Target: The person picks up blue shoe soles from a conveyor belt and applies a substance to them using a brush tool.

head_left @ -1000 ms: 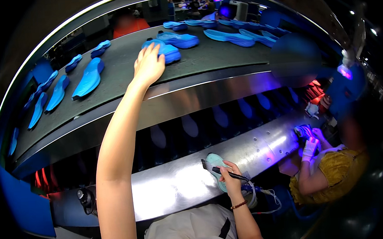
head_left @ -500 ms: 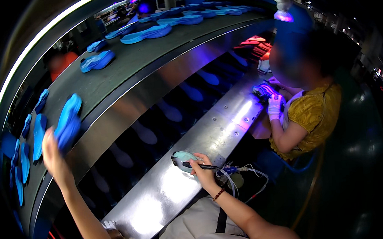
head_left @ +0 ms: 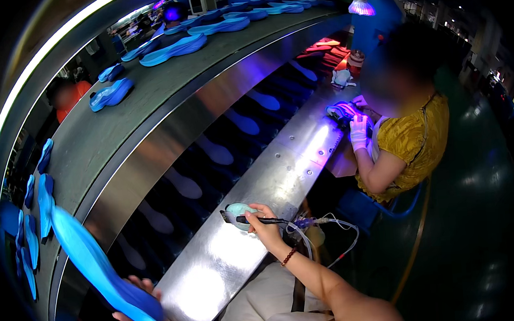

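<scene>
A long blue shoe sole (head_left: 101,267) slants from the belt's near edge down toward me at the lower left. My left hand (head_left: 142,288) is closed around its lower end, the palm partly hidden behind it. On the metal bench, a small pale green bowl (head_left: 240,208) stands before me. My right hand (head_left: 264,223) grips a black-handled brush (head_left: 272,221) over the bowl, fingertips close to its rim. Clear thin tubes (head_left: 306,240) run from the area behind the handle.
A curved dark conveyor belt (head_left: 146,88) carries several blue soles, with pale sole shapes on a dark rack below. The metal bench (head_left: 252,175) extends to the right, where a gloved co-worker (head_left: 412,145) handles a shoe under violet light. A lamp (head_left: 361,1) hangs above.
My left hand has drawn the blue sole from over the belt down toward me. The right hand keeps the brush at the bowl. The view has shifted slightly.
</scene>
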`<action>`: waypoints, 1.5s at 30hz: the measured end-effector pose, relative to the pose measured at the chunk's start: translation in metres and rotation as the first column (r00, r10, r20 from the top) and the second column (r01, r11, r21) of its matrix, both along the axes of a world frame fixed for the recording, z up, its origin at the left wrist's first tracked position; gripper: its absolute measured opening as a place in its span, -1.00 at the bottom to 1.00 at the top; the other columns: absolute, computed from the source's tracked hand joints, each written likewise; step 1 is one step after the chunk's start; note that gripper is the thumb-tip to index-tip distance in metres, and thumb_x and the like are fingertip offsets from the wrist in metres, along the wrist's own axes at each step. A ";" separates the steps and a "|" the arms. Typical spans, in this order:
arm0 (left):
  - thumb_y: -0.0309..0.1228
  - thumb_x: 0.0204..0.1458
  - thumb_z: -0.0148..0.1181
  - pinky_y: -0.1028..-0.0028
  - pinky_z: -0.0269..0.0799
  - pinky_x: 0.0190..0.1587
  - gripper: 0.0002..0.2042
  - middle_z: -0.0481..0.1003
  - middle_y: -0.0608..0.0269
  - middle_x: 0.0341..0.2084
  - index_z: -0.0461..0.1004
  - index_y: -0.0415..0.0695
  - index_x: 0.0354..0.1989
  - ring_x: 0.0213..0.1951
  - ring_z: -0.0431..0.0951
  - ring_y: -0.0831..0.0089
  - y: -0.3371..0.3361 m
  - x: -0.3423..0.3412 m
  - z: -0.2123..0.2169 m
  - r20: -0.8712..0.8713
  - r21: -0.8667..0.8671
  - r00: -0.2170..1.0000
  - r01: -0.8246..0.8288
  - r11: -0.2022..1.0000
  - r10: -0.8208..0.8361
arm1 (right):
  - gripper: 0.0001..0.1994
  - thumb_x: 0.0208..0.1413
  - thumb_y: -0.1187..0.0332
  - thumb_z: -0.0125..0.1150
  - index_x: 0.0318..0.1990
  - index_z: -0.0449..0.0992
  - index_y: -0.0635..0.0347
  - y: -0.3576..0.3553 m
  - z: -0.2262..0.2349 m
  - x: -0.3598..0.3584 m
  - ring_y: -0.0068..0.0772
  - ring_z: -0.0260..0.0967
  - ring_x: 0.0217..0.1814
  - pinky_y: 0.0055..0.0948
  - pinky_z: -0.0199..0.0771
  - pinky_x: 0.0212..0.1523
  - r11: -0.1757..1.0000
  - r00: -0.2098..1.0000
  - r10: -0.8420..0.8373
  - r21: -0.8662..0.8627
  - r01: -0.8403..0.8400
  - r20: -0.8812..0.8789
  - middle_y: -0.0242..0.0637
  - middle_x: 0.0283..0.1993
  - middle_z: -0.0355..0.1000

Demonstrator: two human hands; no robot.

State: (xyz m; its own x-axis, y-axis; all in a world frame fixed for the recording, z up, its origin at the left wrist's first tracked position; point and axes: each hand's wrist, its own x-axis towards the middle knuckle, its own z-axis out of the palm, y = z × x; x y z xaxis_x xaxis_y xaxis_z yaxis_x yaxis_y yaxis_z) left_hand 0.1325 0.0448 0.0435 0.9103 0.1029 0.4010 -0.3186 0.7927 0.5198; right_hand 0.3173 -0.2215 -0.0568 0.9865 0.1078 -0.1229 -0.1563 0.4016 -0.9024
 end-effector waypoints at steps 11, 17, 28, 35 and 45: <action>-0.18 -0.20 0.04 0.17 0.34 -0.11 -0.46 0.41 -0.07 -0.30 0.23 -0.32 -0.08 -0.25 0.43 0.06 -0.054 -0.012 -0.137 -0.813 0.047 0.558 -0.219 0.975 0.165 | -0.74 0.08 0.27 0.07 -0.19 0.39 0.31 0.004 -0.010 -0.001 -0.57 0.40 -0.41 -0.66 0.36 -0.42 0.975 0.976 0.217 0.044 -0.216 -0.002 -0.27 -0.32 0.43; 0.05 0.03 -0.17 0.13 0.24 0.00 -0.43 0.34 -0.11 -0.13 0.18 -0.18 0.05 -0.09 0.35 0.04 -0.076 0.010 -0.117 -0.730 -0.195 0.681 -0.292 0.936 0.060 | -0.74 0.05 0.38 0.11 -0.14 0.41 0.35 0.003 0.019 -0.008 -0.53 0.39 -0.20 -0.61 0.39 -0.17 0.853 0.859 0.506 0.102 -0.512 0.077 -0.22 -0.20 0.42; 0.40 -0.17 -0.38 0.14 0.30 -0.02 -0.16 0.35 0.10 -0.08 0.13 -0.03 0.13 -0.12 0.41 0.13 -0.117 0.041 -0.109 -0.654 -0.186 0.757 -0.175 0.967 0.012 | -0.77 -0.04 0.49 0.14 -0.17 0.48 0.30 0.009 0.056 -0.038 -0.66 0.33 -0.33 -0.65 0.38 -0.31 0.732 0.720 0.667 0.014 -0.681 0.190 -0.34 -0.31 0.44; 0.45 -0.23 -0.73 0.16 0.32 -0.08 -0.01 0.39 -0.05 -0.25 0.21 -0.22 0.03 -0.20 0.43 0.09 -0.132 0.048 -0.087 -0.589 -0.315 0.777 0.033 0.949 -0.222 | -0.79 -0.06 0.54 0.14 -0.22 0.46 0.40 0.024 0.036 -0.022 -0.54 0.38 -0.30 -0.61 0.40 -0.27 0.816 0.821 0.569 0.090 -0.571 0.053 -0.18 -0.27 0.47; 0.40 -0.15 -0.67 0.19 0.22 0.04 -0.09 0.33 0.00 -0.11 0.11 -0.15 0.11 -0.06 0.34 0.15 -0.141 0.065 -0.091 -0.739 -0.118 0.666 -0.273 0.955 0.099 | -0.82 -0.08 0.48 0.18 -0.27 0.50 0.32 0.053 0.043 -0.024 -0.51 0.39 -0.31 -0.60 0.37 -0.25 0.812 0.793 0.557 -0.361 -0.459 0.245 -0.23 -0.33 0.47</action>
State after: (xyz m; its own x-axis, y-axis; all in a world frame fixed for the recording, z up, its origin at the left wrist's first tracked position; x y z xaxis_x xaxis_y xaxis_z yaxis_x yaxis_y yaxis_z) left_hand 0.1973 -0.0966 -0.0473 0.8566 0.3006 -0.4194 -0.0676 0.8711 0.4864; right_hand 0.2933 -0.1689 -0.0136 0.7823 0.6160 0.0922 0.0531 0.0815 -0.9953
